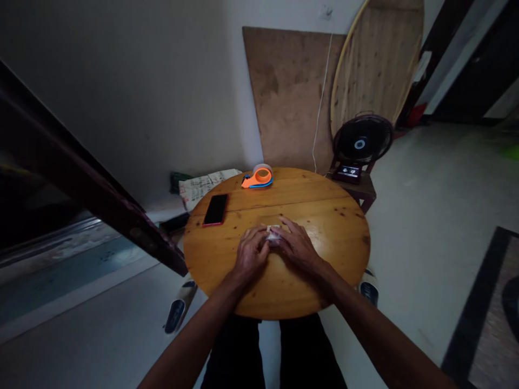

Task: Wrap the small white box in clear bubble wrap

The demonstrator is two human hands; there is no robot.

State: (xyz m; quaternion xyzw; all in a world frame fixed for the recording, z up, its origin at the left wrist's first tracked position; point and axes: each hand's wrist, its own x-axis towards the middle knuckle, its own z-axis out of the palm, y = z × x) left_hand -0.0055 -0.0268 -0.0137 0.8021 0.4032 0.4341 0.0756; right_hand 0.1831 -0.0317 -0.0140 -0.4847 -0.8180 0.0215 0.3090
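A small whitish block with a shiny, clear-looking surface lies near the middle of the round wooden table. My left hand holds its left side, fingers curled and thumb pressed at the near edge. On the right side, my right hand grips it too, with one finger lifted off and pointing forward. The fingers cover most of the block, so its exact kind is unclear. Farther back on the table stands an orange tape dispenser with a roll of tape on it, and something blue under it.
A phone with a red edge lies at the table's left. Behind the right edge, a black fan stands on a low wooden stool or chair. A dark door frame comes close on the left. Boards lean against the wall.
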